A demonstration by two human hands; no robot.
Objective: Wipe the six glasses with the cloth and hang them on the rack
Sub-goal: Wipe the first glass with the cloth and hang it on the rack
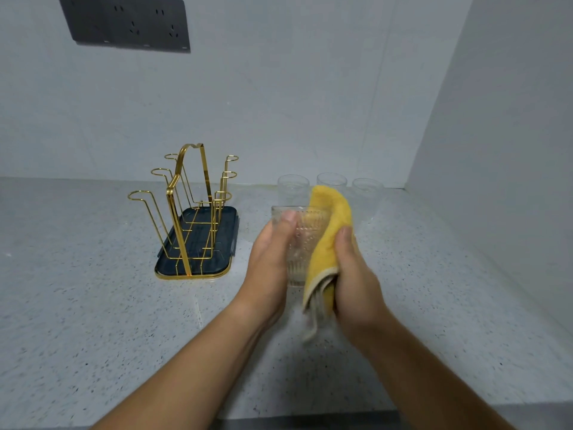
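Note:
My left hand (271, 262) grips a clear ribbed glass (299, 243), held upright above the counter. My right hand (353, 280) holds a yellow cloth (325, 237) pressed against the glass's right side, and the cloth folds over its rim. Three more clear glasses (293, 186) (331, 180) (367, 187) stand in a row at the back by the wall, partly hidden behind the cloth. The gold wire rack (189, 193) on its dark tray (229, 231) stands to the left, with no glass on its hooks.
A speckled grey counter (93, 305) runs under everything, its front edge at the bottom of the view. A side wall (496, 150) closes in on the right. On the back wall at upper left is a dark socket panel (124, 23).

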